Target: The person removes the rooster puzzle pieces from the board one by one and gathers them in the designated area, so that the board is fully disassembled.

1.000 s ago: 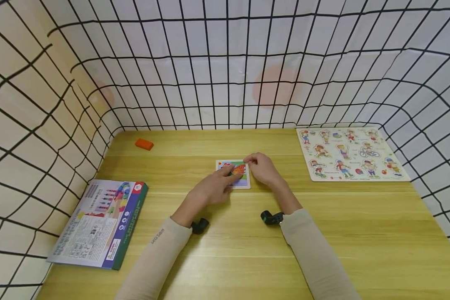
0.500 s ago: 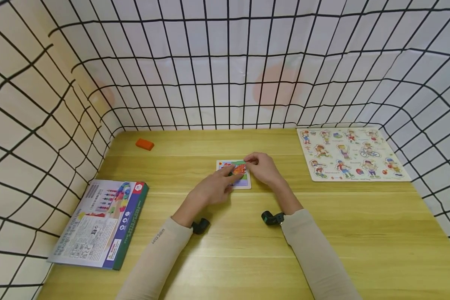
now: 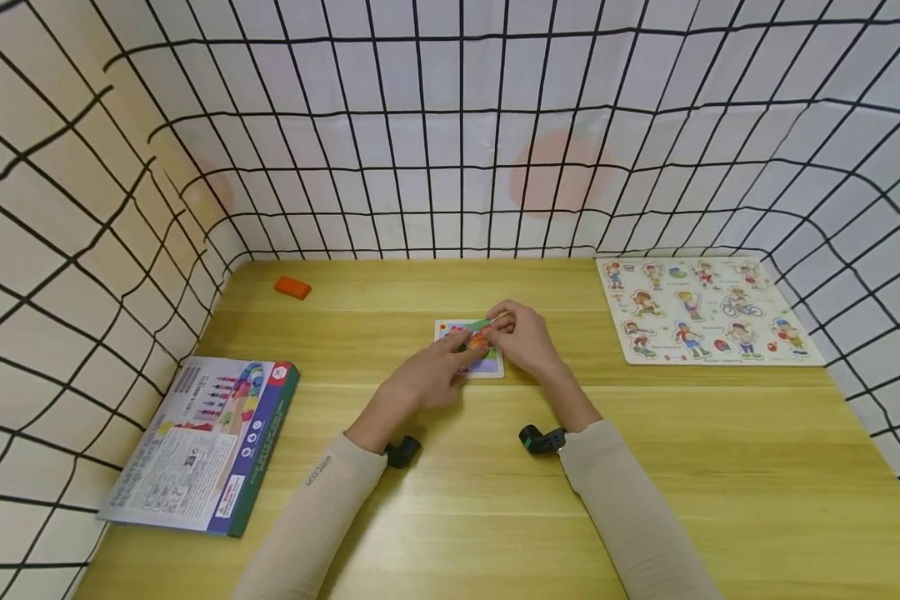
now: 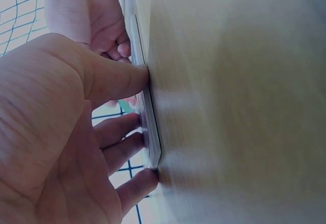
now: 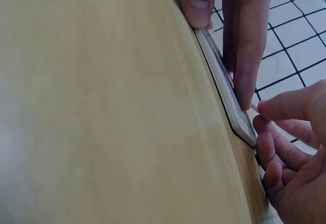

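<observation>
A small white-rimmed picture puzzle (image 3: pixel 492 372) lies flat on the table in the head view. My left hand (image 3: pixel 429 373) rests on it, fingers extended over the picture. In the left wrist view its thumb (image 4: pixel 119 76) touches the near edge of the puzzle. At the far right corner, my right hand (image 3: pixel 527 340) pinches a thin green puzzle piece (image 3: pixel 480 323), whose edge appears raised off the board. The right wrist view shows that piece (image 5: pixel 254 108) nearly edge-on between thumb and finger, close to a left fingertip. Much of the picture is hidden under the hands.
An orange block (image 3: pixel 292 287) lies at the back left. On the left side sits a boxed bead toy (image 3: pixel 195 446). A white board with cartoon children (image 3: pixel 708 312) occupies the back right. Black-grid netting (image 3: pixel 435 133) or patterned cloth surrounds the wooden table (image 3: pixel 487 517).
The right hand has moved slightly left over the puzzle from its corner, and the green piece's edge has come up with it. My left hand has stayed on the board.
</observation>
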{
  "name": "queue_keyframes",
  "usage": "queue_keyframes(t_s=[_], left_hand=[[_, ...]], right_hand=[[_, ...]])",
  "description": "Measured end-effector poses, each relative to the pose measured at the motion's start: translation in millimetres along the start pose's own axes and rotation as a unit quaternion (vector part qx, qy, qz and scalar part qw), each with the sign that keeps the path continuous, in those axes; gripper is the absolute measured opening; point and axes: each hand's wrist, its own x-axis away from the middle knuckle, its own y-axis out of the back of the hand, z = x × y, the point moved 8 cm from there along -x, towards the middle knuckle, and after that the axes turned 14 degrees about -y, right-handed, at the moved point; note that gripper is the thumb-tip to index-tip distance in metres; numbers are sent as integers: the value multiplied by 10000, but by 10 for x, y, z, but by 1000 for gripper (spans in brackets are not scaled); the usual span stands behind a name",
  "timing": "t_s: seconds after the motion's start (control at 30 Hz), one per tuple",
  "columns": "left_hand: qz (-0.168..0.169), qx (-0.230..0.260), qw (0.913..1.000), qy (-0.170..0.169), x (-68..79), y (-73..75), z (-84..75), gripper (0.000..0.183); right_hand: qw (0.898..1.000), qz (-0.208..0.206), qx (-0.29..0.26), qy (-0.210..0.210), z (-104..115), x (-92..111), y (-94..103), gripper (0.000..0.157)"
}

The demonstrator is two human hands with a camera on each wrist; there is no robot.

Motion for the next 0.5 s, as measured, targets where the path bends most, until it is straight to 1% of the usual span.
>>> queue_keyframes(t_s=[0.17, 0.27, 0.4, 0.5], left_hand=[[32, -7, 10000, -8, -7, 7, 5, 54], [51, 29, 10000, 19, 0, 12, 0, 54], [35, 84, 9999, 85, 6, 18, 3, 54], [48, 126, 9998, 121, 8, 15, 3, 54]], right_hand=[[9998, -171, 108, -1, 3, 4, 9, 28], [9995, -275, 145, 14, 7, 8, 20, 25], [9992, -384, -50, 43, 5, 5, 62, 22], [9988, -441, -223, -65, -38, -2, 106, 23]])
